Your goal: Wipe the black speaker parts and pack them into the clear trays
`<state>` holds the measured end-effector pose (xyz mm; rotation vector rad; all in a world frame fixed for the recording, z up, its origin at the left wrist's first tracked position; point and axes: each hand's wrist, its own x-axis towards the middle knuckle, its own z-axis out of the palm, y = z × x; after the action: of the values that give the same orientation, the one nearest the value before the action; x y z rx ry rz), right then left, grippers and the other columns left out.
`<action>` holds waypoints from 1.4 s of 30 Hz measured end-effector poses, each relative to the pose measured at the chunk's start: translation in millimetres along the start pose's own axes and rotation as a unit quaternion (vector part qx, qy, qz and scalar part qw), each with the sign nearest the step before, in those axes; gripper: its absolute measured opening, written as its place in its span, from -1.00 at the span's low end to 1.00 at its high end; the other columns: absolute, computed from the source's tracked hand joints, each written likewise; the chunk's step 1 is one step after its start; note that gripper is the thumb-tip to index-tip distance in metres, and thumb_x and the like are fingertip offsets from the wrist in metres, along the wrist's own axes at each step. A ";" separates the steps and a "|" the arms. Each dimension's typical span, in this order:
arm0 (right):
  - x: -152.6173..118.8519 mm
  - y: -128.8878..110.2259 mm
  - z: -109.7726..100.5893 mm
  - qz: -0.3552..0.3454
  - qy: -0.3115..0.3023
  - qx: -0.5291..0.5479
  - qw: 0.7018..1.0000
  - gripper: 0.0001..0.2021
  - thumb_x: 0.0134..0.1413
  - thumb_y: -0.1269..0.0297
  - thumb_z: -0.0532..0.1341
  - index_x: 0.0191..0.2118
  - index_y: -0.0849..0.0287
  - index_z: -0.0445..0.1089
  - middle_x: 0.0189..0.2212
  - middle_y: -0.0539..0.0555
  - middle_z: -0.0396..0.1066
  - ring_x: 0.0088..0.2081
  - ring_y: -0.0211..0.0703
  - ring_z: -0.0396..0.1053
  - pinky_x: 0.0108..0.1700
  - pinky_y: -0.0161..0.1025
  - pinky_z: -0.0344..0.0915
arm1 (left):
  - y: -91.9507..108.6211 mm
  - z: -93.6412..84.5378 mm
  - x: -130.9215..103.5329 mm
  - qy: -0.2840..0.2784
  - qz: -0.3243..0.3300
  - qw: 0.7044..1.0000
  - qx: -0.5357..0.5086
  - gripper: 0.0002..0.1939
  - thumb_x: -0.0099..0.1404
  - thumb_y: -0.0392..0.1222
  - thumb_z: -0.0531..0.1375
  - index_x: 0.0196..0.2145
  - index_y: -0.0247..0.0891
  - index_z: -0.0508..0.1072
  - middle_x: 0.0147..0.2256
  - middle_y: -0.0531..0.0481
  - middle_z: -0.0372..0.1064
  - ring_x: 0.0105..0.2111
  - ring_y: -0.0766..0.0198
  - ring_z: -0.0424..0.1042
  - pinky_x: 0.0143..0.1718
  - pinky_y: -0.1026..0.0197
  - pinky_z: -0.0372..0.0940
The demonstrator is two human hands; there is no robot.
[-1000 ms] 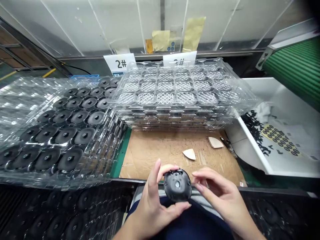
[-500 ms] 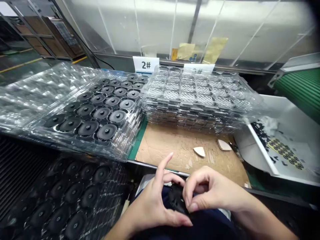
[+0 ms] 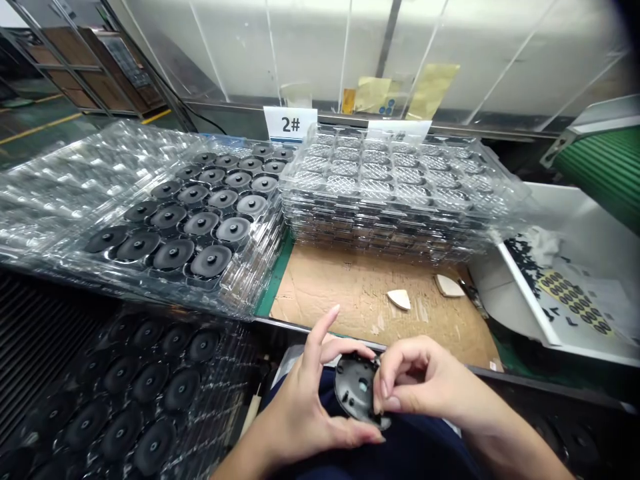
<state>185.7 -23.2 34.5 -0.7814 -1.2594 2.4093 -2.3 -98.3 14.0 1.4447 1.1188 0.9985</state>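
Observation:
A round black plastic part [image 3: 356, 390] is held low in front of my body, its inner face with small posts and a central hole turned up towards me. My left hand [image 3: 313, 397] grips it by the rim, thumb at the bottom and fingers at the top, with one finger raised. My right hand [image 3: 417, 380] is closed at its right edge, thumb and fingertips pinched together there. Whether a small piece sits in that pinch is hidden. Beyond my hands lies a cardboard sheet [image 3: 325, 280] with two pale wedge-shaped pieces [image 3: 399, 299] on it.
Clear trays of black discs [image 3: 201, 225] stand stacked at left, with more discs [image 3: 150, 380] in a lower tray. Empty clear trays [image 3: 380, 180] are piled behind the cardboard. At right, a white bin [image 3: 530, 307] holds small black pieces and a yellow sticker sheet [image 3: 575, 303].
The black part has tilted so that its inner face shows more openly. My right hand has stayed pinched at its edge, shifting slightly right; my left hand keeps its hold.

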 end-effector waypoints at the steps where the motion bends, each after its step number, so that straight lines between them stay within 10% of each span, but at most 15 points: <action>1: 0.5 0.8 -2.6 0.003 0.009 0.004 1.000 -0.90 -0.18 0.50 0.36 -0.46 0.23 0.46 -0.50 0.01 0.48 -0.44 -0.36 0.41 -0.35 -0.44 0.30 | -0.5 0.4 1.5 -0.001 0.001 1.000 -0.002 0.12 -0.09 -0.04 0.36 0.19 0.07 -0.37 0.00 0.06 0.28 0.02 0.25 0.24 0.12 0.20 0.01; 10: 12.2 27.2 -38.3 -0.025 0.159 0.070 0.984 -0.73 -0.06 0.07 0.29 -0.45 0.20 0.38 -0.76 -0.13 0.19 -0.66 -0.46 0.07 -0.53 -0.46 0.05 | -19.3 4.1 28.1 -0.014 -0.096 0.993 -0.074 -0.19 -0.19 -0.08 0.41 0.02 -0.15 0.18 -0.11 -0.04 0.40 -0.07 0.16 0.35 0.00 0.17 0.15; 13: 19.8 36.0 -48.7 -0.032 0.207 0.037 0.977 -0.70 -0.24 0.07 0.38 -0.42 0.17 0.41 -0.61 -0.05 0.31 -0.52 -0.33 0.24 -0.44 -0.39 0.16 | -25.4 3.1 40.8 -0.008 -0.109 0.986 -0.122 -0.22 -0.17 -0.08 0.40 0.00 -0.21 0.20 -0.12 -0.11 0.42 -0.08 0.13 0.36 -0.02 0.14 0.15; 20: 28.7 9.9 -57.9 -0.044 0.137 -0.058 0.988 -0.85 -0.09 0.22 0.32 -0.34 0.13 0.45 -0.46 0.00 0.42 -0.39 -0.25 0.35 -0.30 -0.34 0.24 | -19.3 0.7 70.3 -0.002 -0.130 0.984 -0.119 -0.22 -0.06 -0.08 0.35 0.07 -0.12 0.10 -0.09 -0.05 0.34 -0.05 0.19 0.32 0.00 0.19 0.10; 33: 34.6 -13.8 -75.4 0.023 -0.012 0.110 0.994 -0.88 -0.19 0.44 0.37 -0.46 0.26 0.41 -0.48 -0.01 0.46 -0.42 -0.36 0.41 -0.31 -0.41 0.32 | -22.9 7.2 87.9 -0.060 -0.182 0.969 -0.154 -0.03 -0.23 0.03 0.40 0.09 -0.08 0.03 -0.12 -0.09 0.38 -0.04 0.04 0.33 0.07 0.00 0.05; 42: 24.5 -1.0 -77.6 0.011 0.065 0.109 0.992 -0.81 -0.18 0.41 0.37 -0.52 0.25 0.31 -0.49 0.00 0.44 -0.42 -0.35 0.40 -0.30 -0.39 0.31 | -22.7 12.2 86.5 -0.030 -0.165 0.978 -0.125 -0.07 -0.14 -0.04 0.38 0.13 -0.04 0.00 -0.05 -0.07 0.33 -0.03 0.12 0.32 0.06 0.11 0.07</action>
<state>212.3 40.5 -8.6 -0.8751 -0.9250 2.4170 26.0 -15.5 -7.8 1.0406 1.1016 0.8217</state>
